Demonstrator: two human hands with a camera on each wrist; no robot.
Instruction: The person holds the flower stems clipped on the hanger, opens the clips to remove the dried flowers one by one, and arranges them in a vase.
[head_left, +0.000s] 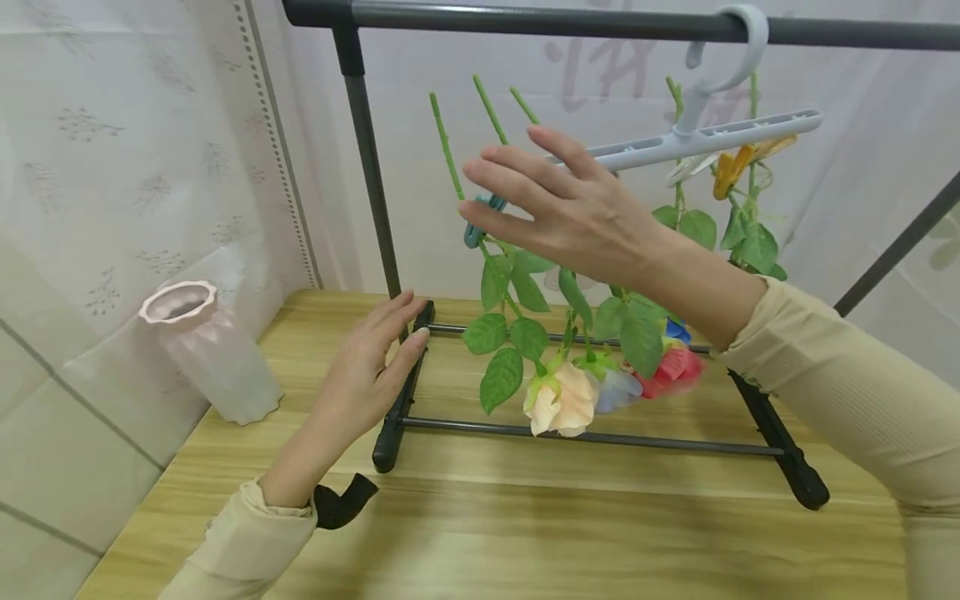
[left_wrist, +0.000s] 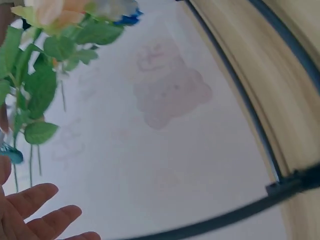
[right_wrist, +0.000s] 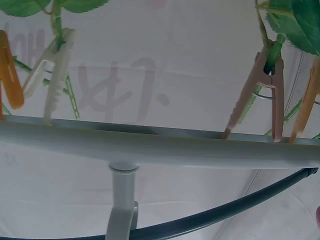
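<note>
Teal clip [head_left: 473,235] at one end of the hanger [head_left: 750,133]; my right hand [head_left: 566,200] spread beside it, left hand [head_left: 367,358] spread too. Clipping up flowers [head_left: 566,402] seems in hand; next likely calls for steadying.

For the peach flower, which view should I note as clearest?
The head view: the peach flower shows uncropped there, its petals distinct. The left wrist view cuts it off at the top edge; the right wrist view lacks it.

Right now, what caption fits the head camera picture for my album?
Flowers hang upside down from a hanger, the right hand higher than the left hand.
</note>
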